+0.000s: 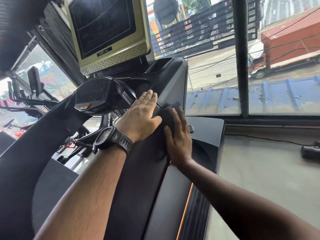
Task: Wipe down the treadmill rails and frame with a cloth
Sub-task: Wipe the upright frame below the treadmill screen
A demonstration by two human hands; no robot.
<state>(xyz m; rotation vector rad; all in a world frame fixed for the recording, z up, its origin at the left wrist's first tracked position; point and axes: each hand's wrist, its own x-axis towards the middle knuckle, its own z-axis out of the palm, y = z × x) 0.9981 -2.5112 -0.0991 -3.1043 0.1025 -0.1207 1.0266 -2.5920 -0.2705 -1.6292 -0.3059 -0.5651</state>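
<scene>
Left hand [140, 116]: flat, fingers straight, resting on treadmill frame [173, 80].
Right hand [179, 141]: fingers extended, pressing dark cloth [166, 117] against frame.
Cloth: beneath right fingertips, beside left thumb.

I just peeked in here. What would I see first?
Two hands meet in the middle: the left hand, wearing a black watch, lies flat on the black treadmill frame, and the right hand presses a dark cloth against it. A big screen sits above, and a red truck is outside, upper right.
</scene>
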